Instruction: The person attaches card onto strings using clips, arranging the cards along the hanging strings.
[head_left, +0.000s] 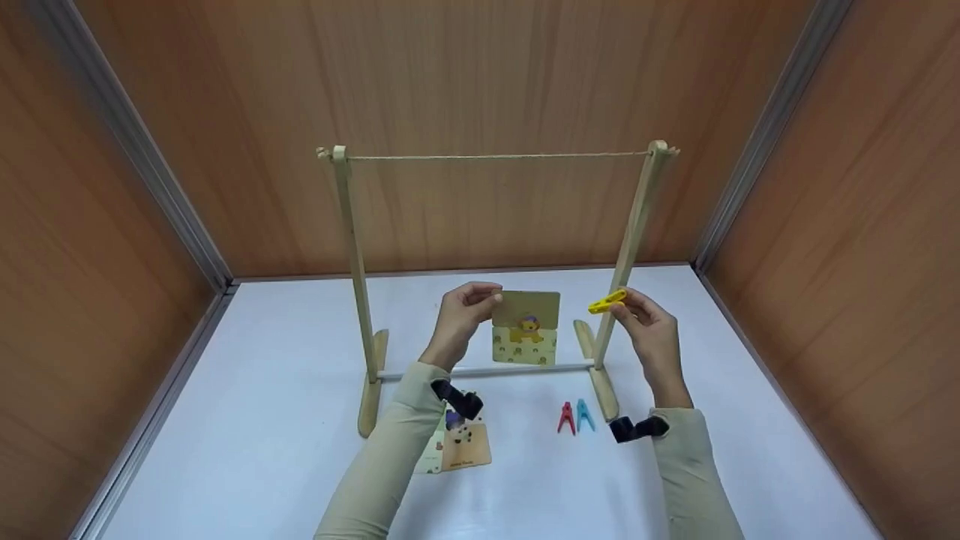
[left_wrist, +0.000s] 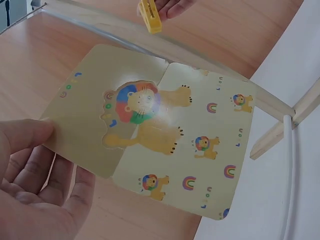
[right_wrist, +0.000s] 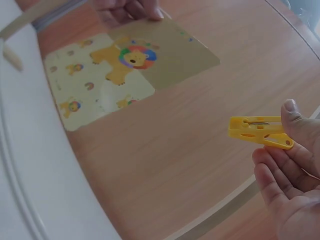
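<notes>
Between its thumb and fingers, my left hand (head_left: 463, 319) pinches the upper left edge of a lion card (head_left: 525, 328). The card hangs upright above the white table, its printed lion (left_wrist: 145, 115) facing me. My right hand (head_left: 651, 330) holds a yellow clothespin (head_left: 607, 301) by its handle end, thumb on one side and fingers on the other. In the right wrist view the clothespin's tip (right_wrist: 237, 126) points toward the card, a gap apart from it. Above both hands, a string (head_left: 495, 157) stretches between the two posts of a wooden frame.
A red clothespin (head_left: 566, 418) and a blue clothespin (head_left: 585, 415) lie side by side on the table (head_left: 262, 420). Other picture cards (head_left: 466, 446) lie partly under my left forearm. The frame's left post (head_left: 355, 262) and right post (head_left: 634, 232) stand beyond the hands, joined low by a white rod (head_left: 480, 372).
</notes>
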